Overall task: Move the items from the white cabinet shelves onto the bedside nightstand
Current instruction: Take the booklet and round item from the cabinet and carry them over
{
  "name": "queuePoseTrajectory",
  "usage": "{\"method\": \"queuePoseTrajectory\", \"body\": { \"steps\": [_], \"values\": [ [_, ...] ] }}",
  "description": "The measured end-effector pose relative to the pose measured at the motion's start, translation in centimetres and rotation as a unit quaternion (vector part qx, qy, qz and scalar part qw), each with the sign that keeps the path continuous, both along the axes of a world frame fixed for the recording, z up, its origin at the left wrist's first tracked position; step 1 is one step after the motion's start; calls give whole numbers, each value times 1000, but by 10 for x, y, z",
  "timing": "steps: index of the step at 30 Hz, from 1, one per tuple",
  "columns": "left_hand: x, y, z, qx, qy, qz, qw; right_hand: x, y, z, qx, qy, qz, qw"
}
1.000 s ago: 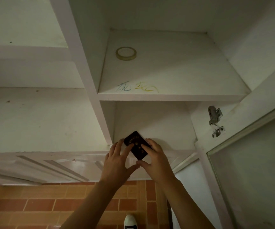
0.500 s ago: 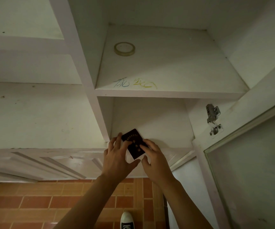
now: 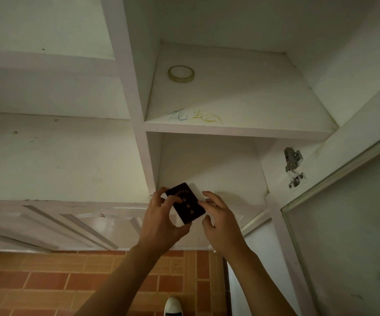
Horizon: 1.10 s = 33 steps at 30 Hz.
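Note:
A small dark maroon booklet with gold lettering is held at the front edge of the lower shelf of the white cabinet. My left hand grips it between thumb and fingers. Just to the right of the booklet, my right hand has its fingers spread, the fingertips at the booklet's right edge. On the upper shelf, near the back left, lies a roll of clear tape. The nightstand is not in view.
The cabinet's glass-panelled door stands open at the right, with a metal hinge on the frame. Crayon scribbles mark the upper shelf's front. Below are panelled lower doors, orange floor tiles and my shoe.
The booklet has come off the lower shelf into my left hand's grip. My right hand has let go of it and opened beside it.

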<state>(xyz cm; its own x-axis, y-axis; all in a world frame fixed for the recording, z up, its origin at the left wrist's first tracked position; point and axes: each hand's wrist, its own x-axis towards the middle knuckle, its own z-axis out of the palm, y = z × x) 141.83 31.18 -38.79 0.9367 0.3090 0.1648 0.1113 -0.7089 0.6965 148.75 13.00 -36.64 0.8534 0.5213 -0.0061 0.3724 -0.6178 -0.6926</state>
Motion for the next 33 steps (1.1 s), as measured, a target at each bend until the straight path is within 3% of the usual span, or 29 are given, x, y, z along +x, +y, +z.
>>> {"method": "queuePoseTrajectory", "body": {
  "steps": [15, 22, 33],
  "values": [
    [-19, 5, 84, -22, -148, 4, 989, -3, 13, 116, 61, -138, 33, 988],
    [-31, 10, 122, -24, -202, 9, 979, -12, 27, 191, 200, -166, 56, 964],
    [-47, 29, 163, 1, -241, 39, 970, 31, 67, 233, 102, -239, 76, 963]
  ]
}}
